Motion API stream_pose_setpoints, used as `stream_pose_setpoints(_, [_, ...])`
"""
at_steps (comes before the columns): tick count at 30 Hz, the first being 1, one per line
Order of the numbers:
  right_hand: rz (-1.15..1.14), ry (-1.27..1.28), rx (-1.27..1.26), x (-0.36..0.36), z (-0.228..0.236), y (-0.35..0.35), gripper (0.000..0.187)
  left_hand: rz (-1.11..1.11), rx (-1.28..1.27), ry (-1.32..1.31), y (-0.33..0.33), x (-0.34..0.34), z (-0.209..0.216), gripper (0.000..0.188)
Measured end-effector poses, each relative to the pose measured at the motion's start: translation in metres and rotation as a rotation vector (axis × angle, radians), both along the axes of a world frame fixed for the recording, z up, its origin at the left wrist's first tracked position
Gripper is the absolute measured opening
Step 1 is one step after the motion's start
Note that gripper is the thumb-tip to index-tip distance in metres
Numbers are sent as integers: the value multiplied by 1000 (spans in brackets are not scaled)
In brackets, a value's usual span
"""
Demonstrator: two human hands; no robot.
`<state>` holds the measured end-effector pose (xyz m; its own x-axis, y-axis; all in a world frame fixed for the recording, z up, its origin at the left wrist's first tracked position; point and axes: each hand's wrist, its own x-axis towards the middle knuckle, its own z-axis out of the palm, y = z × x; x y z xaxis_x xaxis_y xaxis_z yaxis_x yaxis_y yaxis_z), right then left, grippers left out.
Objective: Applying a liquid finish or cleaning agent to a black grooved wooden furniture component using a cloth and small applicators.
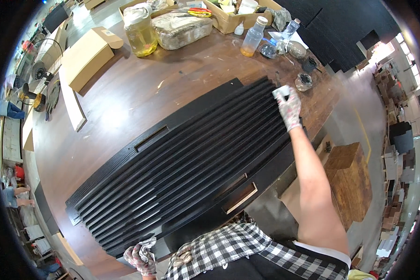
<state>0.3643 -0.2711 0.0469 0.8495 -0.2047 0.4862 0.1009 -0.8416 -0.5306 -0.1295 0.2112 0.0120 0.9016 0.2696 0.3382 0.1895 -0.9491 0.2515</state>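
Observation:
A long black panel with raised parallel ribs (182,168) lies across the brown table before me. My right hand (290,110), in a stained patterned glove, stretches to the panel's far right end. It grips a small pale block (281,92), possibly a sanding sponge, at the ends of the ribs. By the near left edge of the panel, my left hand (141,259) in a similar glove is closed on a crumpled greyish-white rag (148,243). Two rectangular cutouts show in the panel's flat borders, one far (152,138) and one near (240,198).
At the table's back stand a jar of yellow liquid (141,37), a wrapped block (182,29), an open carton (226,21), a bottle with orange liquid (253,37) and small glass jars (304,82). A cardboard box (89,58) lies left; a wooden box (347,182) stands right.

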Motion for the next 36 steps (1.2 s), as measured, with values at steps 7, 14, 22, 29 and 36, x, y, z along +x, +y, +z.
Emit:
stream_pose_setpoints(7, [-159,51,205,42,-31,-69,35,-4,25,1,-2,6,0,31])
stream_pose_setpoints(14, [156,62,194,-47,0,62,28,-2,30,0,1,2,-5,33])
stream_pose_setpoints(22, [77,41,98,-25,-3,26,31,-84,99,-75,5,2,2,21])
stream_pose_setpoints(29, [-62,33,48,-7,-5,2,28,1,-6,-21,0,2,-3,33])
stream_pose_setpoints(36, [334,-22,111,-114,-10,168,24,51,-79,17,-3,3,0,29])
